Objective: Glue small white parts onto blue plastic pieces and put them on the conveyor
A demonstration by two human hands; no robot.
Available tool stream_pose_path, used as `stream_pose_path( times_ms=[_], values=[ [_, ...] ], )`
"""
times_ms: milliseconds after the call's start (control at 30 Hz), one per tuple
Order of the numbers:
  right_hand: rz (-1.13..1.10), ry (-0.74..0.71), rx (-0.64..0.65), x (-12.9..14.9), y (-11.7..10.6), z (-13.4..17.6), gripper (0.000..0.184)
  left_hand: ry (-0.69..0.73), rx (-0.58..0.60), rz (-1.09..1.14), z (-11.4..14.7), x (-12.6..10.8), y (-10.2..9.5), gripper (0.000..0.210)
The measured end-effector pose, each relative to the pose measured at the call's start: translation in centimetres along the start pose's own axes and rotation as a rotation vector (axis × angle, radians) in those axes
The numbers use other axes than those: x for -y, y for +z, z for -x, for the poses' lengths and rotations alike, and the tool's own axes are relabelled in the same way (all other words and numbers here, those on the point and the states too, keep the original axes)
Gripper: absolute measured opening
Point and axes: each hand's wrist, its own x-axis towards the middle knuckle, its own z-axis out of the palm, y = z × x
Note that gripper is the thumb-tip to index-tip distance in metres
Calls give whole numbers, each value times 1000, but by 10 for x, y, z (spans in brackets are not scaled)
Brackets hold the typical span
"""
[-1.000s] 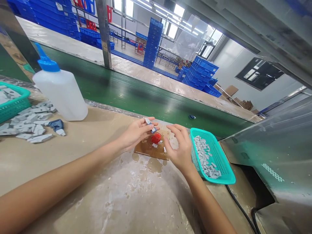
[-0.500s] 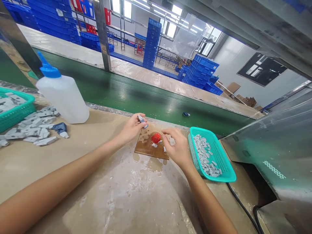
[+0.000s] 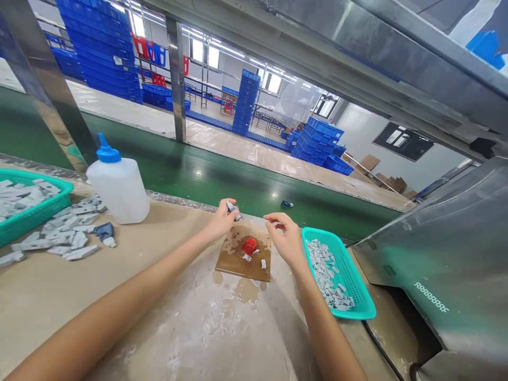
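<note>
My left hand [image 3: 221, 221] is closed around a small grey and dark-blue plastic part [image 3: 234, 210], held just above the back edge of a wet brown plate [image 3: 238, 267]. On the plate sits a small red round piece [image 3: 250, 245], with several light-grey bits [image 3: 263, 263] beside it. My right hand [image 3: 289, 239] hovers over the plate's right side, fingers curved and thumb a little apart from the index finger; nothing shows between them. Close by on its right stands a teal basket [image 3: 359, 288] holding many small grey pieces [image 3: 325, 275].
A white squeeze bottle with blue cap [image 3: 123, 190] stands left, near a heap of grey parts [image 3: 75, 227] and another teal basket [image 3: 43, 211]. Behind the table runs a green belt [image 3: 214, 180] carrying a dark piece [image 3: 286, 203]. A metal housing [image 3: 448, 254] borders the right side.
The view has tilted upward, so the table sits lower in it. My right hand has lifted away from the grey bits on the plate. My left hand keeps hold of the plastic part.
</note>
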Motion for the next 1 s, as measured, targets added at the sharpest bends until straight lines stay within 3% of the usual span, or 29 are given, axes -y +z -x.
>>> stream_pose_path(
  times_ms=[133, 233, 333, 400, 533, 633, 800, 1000],
  values=[
    [194, 80, 79, -27, -35, 5, 19, 4, -121, -45, -37, 0, -8, 35],
    [488, 232, 140, -50, -68, 8, 21, -1, -200, -115, -69, -3, -20, 38],
    [761, 390, 221, -72, -96, 15, 28, -13, -233, -172, -90, -7, -30, 37],
    [827, 463, 262, -83, -107, 22, 31, -22, -209, -191, -96, -10, -33, 36],
    [832, 498, 319, -96, -105, 33, 40, -67, -3, -199, -97, -15, -33, 32],
    [828, 487, 362, -99, -97, 34, 35, -107, 127, -201, -98, -21, -32, 35],
    [807, 484, 399, -100, -98, 31, 26, -178, 179, -216, -110, -28, -25, 40],
    [786, 501, 399, -104, -98, 31, 28, -158, 202, -152, -113, -23, -4, 29]
  ],
)
